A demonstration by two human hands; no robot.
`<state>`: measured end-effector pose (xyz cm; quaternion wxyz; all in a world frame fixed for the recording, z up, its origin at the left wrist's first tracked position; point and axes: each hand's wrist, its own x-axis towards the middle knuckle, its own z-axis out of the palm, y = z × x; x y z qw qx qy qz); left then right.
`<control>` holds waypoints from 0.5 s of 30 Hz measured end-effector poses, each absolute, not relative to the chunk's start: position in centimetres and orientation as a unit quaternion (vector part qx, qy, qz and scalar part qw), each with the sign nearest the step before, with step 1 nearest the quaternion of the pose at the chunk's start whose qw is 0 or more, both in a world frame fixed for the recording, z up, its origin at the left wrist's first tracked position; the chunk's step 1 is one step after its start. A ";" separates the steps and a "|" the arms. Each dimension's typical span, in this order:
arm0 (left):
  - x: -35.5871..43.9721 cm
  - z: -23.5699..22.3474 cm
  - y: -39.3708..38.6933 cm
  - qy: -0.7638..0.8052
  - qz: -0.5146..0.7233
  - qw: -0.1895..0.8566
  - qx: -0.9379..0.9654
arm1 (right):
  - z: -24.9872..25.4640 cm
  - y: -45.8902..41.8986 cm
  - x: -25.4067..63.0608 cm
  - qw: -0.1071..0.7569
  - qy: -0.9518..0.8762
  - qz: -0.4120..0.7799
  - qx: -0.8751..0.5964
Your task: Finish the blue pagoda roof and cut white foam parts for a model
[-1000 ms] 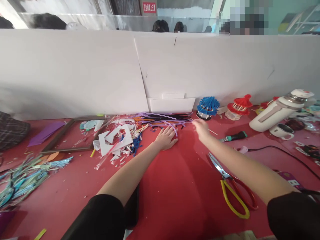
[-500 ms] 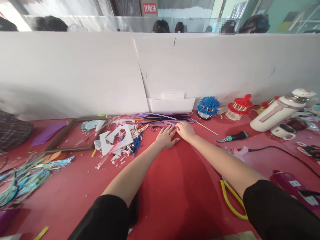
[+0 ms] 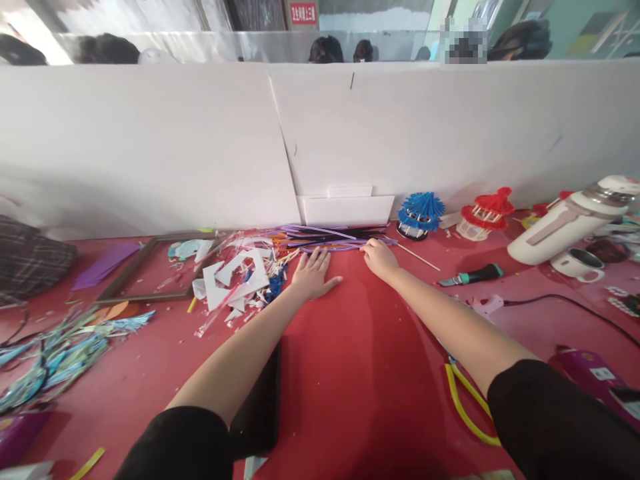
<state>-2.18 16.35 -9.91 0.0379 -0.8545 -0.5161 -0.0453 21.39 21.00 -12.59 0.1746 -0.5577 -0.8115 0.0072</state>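
My left hand (image 3: 313, 275) lies flat and open on the red tabletop (image 3: 350, 373), fingertips touching a pile of purple and black strips (image 3: 335, 240) at the foot of the white partition. My right hand (image 3: 379, 257) rests at the right end of the same strips with its fingers curled onto a purple strip. A thin wooden stick (image 3: 419, 257) lies just to the right of that hand. Both forearms are bare, with black sleeves near the camera.
White cut-out scraps (image 3: 235, 280) and blue bits lie left of my left hand, beside a dark frame (image 3: 145, 273). A blue model (image 3: 419, 215), red model (image 3: 484, 212), white kettle (image 3: 565, 223), green-handled tool (image 3: 470, 275), cable and yellow-handled scissors (image 3: 470, 413) lie to the right. Teal strips (image 3: 55, 353) lie at left.
My right hand came in from the right to the purple strips and then shifted slightly right along them. My left hand slid a little left and stayed flat.
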 end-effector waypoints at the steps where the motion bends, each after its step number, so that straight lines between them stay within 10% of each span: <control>1: -2.9 -9.8 16.3 -0.525 -0.043 0.041 -0.849 | -12.7 21.1 21.5 0.181 -0.810 0.005 -0.558; 15: -8.6 -7.3 15.0 -0.602 -0.106 0.084 -0.787 | -9.5 25.2 22.2 0.307 -0.760 -0.042 -0.571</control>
